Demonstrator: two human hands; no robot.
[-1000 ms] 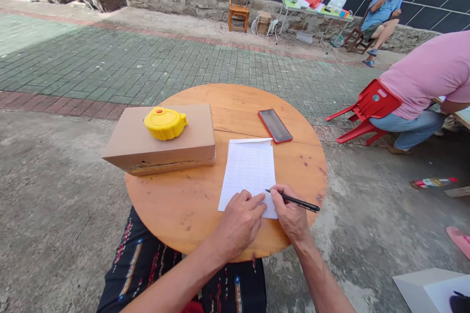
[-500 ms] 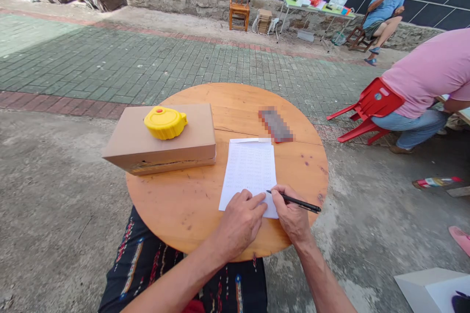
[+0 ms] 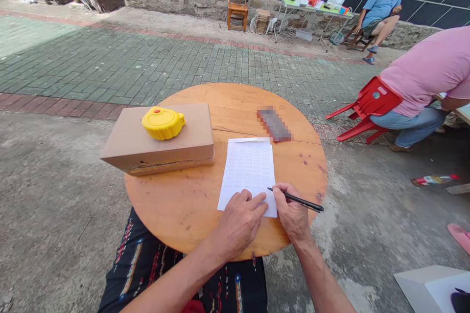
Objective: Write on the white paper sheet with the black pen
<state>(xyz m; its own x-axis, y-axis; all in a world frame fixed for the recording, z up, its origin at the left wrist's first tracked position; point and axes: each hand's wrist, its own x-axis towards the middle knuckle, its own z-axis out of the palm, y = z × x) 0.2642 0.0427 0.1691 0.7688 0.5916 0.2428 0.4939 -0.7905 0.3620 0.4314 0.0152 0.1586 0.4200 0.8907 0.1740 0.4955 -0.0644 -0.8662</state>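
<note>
White paper (image 3: 250, 164) lies on the round wooden table (image 3: 176, 210), covered with rows of small handwritten marks; its top edge looks folded. My left hand (image 3: 243, 216) rests on the lower part of the sheet, fingers stretched out and slightly bent, holding nothing. A black pen (image 3: 301, 202) is pinched in my right hand (image 3: 293, 212), at the sheet's lower right edge. The pen's tip points left, over the paper just below the written rows; whether it touches cannot be made out.
A cardboard box (image 3: 179, 151) with a yellow tape measure (image 3: 163, 123) on top stands at the table's left. A blurred phone-like object (image 3: 274, 124) lies beyond the paper. To the right, a person in pink (image 3: 429, 68) sits on a red chair (image 3: 374, 102). A bottle (image 3: 435, 180) lies on the ground.
The pen tip has shifted very slightly up and right with my right hand. My left hand stays put. The far seated person has lowered an arm. The view has shifted slightly.
</note>
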